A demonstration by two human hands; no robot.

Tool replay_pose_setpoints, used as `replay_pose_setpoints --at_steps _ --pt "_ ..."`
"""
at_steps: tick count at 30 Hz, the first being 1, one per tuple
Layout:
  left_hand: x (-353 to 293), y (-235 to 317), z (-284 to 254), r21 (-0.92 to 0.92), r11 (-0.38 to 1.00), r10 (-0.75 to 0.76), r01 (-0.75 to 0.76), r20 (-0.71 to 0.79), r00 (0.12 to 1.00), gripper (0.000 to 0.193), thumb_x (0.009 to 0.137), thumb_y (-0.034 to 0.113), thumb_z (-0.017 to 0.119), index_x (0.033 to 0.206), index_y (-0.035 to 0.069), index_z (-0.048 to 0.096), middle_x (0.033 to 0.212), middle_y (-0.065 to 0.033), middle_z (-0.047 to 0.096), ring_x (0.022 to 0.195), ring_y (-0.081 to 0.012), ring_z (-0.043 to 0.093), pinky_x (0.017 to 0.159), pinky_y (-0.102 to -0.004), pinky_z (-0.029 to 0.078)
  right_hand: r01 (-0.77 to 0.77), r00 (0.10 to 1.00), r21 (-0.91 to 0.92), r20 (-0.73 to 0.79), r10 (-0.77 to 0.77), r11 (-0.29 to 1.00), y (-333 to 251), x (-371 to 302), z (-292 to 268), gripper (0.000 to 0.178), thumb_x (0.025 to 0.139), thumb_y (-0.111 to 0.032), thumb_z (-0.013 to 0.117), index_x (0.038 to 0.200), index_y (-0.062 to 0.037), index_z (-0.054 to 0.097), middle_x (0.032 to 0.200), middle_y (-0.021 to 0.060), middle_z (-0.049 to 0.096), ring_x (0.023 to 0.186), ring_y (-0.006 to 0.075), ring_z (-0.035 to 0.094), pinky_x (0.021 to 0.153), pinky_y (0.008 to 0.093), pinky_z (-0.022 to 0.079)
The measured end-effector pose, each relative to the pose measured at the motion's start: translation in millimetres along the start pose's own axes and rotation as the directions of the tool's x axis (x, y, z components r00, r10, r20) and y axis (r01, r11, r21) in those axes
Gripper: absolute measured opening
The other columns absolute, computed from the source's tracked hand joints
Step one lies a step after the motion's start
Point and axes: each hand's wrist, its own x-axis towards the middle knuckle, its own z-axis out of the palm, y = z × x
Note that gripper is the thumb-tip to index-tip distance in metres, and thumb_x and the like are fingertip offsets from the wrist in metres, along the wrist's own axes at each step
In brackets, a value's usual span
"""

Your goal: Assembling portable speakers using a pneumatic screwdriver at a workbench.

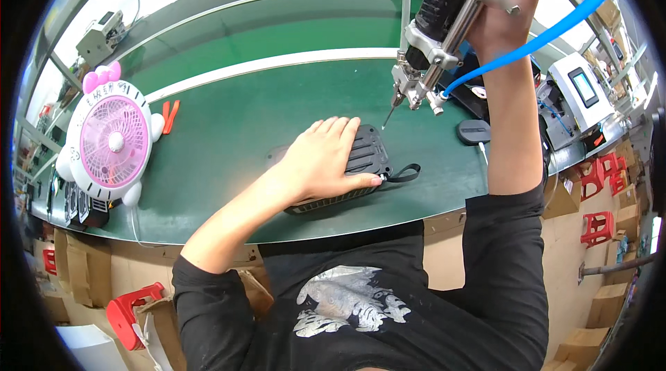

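Observation:
My left hand point(322, 156) lies over a black ribbed case point(368, 152) on the green bench, holding it with the fingers across its top and the thumb along its near edge. A short black strap loop point(407, 174) sticks out at the case's right end. Up at the right, my right hand point(510, 3) is wrapped round an automatic-feed screwdriver point(437, 31) with a metal guide frame and a blue hose point(541, 41). Its thin bit points down at the bench, just right of the case and apart from it. The palm side of the right hand is partly hidden by the tool.
A pink-and-white fan point(114, 138) stands at left, beside an orange-handled tool point(171, 117). Right of the case lies a dark flat puck-like object point(473, 131) with a white cable. A white machine with a screen point(579, 90) stands far right. A pale rail crosses behind.

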Motion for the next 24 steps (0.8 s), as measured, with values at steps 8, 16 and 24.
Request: replay_pose_setpoints --at_steps 8,16,24 --pt "-0.3 4.4 -0.7 -0.071 0.995 -0.069 0.072 0.048 0.996 0.099 0.082 0.068 0.069 0.141 -0.008 0.045 0.115 -0.0263 0.062 0.107 -0.0424 0.064 0.093 -0.0478 0.051 0.038 0.955 -0.269 -0.275 -0.115 0.962 6.3 -23.7 -16.8 0.064 0.104 -0.063 0.038 0.111 -0.002 0.056 0.095 0.0126 0.068 0.08 0.02 0.066 0.07 0.0314 0.055" --pt "-1.8 1.2 4.0 -0.067 0.995 -0.07 0.071 0.013 0.997 0.099 0.082 0.072 0.066 0.137 -0.009 0.048 0.106 -0.0261 0.064 0.099 -0.0404 0.066 0.086 -0.0451 0.054 0.533 0.766 -0.825 0.374 -0.523 0.19 19.8 -133.1 -7.2 0.045 0.1 -0.039 0.049 0.12 0.0011 0.057 0.117 0.0167 0.06 0.105 0.0313 0.058 0.09 0.0411 0.044" --pt "-3.6 -1.0 7.0 -0.119 0.99 -0.08 0.079 -0.004 0.997 0.097 0.082 0.068 0.068 0.139 -0.007 0.049 0.108 -0.0244 0.062 0.099 -0.0407 0.065 0.088 -0.0471 0.053 -0.003 0.954 -0.958 0.083 0.289 0.286 77.6 -194.1 -6.5 0.011 0.085 0.0 0.072 0.095 -0.0023 0.068 0.093 0.0099 0.065 0.082 0.0285 0.065 0.069 0.0385 0.053"
